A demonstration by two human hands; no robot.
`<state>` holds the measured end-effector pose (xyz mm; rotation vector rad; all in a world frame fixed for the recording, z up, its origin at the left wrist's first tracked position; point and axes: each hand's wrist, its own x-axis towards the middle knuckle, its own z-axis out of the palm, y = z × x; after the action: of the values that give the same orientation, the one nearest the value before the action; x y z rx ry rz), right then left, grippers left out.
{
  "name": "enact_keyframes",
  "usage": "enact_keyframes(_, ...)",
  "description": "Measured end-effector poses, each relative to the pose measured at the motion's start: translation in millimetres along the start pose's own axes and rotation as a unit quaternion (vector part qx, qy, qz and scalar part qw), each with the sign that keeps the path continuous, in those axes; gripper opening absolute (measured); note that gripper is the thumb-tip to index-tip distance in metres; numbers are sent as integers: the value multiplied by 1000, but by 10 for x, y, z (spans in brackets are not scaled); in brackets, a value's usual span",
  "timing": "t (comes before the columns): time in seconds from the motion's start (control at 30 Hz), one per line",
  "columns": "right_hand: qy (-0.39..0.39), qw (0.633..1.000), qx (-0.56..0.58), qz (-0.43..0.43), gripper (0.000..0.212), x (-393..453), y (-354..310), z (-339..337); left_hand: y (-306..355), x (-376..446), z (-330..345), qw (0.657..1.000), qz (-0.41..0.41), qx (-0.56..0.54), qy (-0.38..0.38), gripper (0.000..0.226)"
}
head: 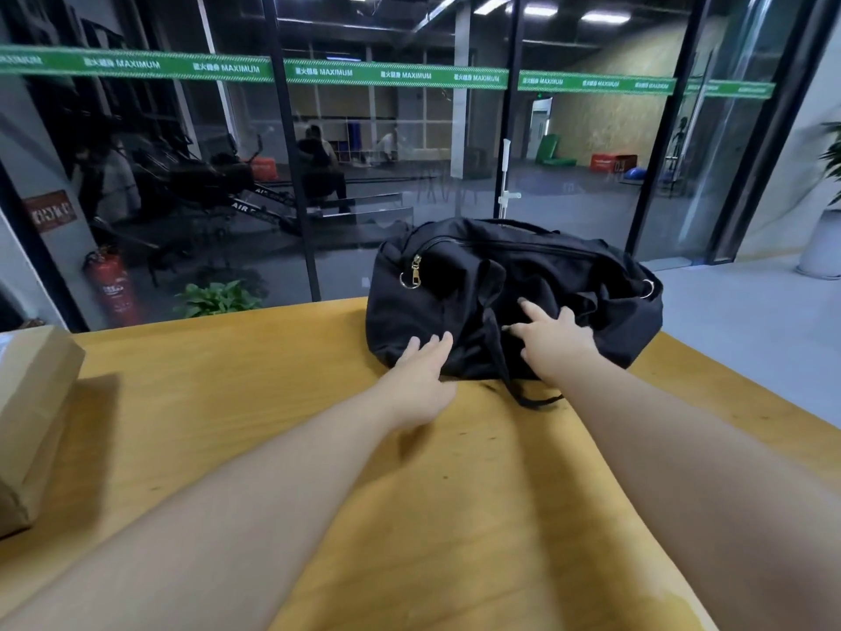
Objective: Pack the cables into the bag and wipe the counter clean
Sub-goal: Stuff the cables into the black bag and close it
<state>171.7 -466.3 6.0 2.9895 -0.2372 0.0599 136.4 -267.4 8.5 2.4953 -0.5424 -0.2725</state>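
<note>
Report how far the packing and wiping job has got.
Done: no cables lie on the counter, and the bag looks zipped, though its inside is hidden. In hand: the left hand and right hand rest open on the bag's front. Left: wiping; dark specks still mark the counter and no cloth shows.

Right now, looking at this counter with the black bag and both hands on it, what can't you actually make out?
Head view only:
- Inside of the black bag: its zip looks shut, so any contents are hidden.
- Cables: none visible anywhere.
- Left hand and right hand: palms face down, so contact underneath is hidden.
- Brown paper package: cut off by the left edge.
- Counter: near part covered by the forearms.
</note>
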Motion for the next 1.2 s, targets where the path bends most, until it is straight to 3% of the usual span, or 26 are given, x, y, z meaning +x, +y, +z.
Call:
enact_keyframes(0.2, 7, 998, -48, 30, 79, 254, 210, 26, -74, 152, 24, 999, -12, -32, -2, 67)
enact_keyframes(0.33, 2, 992, -115, 61, 86, 325, 371, 71, -62, 158, 15, 999, 8, -47, 0, 66)
enact_keyframes(0.5, -6, 991, -120, 65, 90, 229, 390, 101, -31, 27, -13, 999, 4, -50, -1, 65)
enact_keyframes(0.6, 7, 996, -60, 62, 77, 47, 301, 27, -52, -141, -32, 999, 1, -17, 28, 58)
enact_keyframes(0.77, 104, 981, 151, 64, 45, -420, -52, -237, -139, -511, -239, 991, 8, 82, 107, 48)
enact_keyframes(1.03, 144, 927, 334, -88, 41, -1200, -1136, -714, -519, -1446, -718, 947, 44, 169, 271, 41)
enact_keyframes(1.2, 140, 898, 372, -187, 43, -1588, -1963, -819, -1064, -1996, -981, 929, -12, 174, 327, 55)
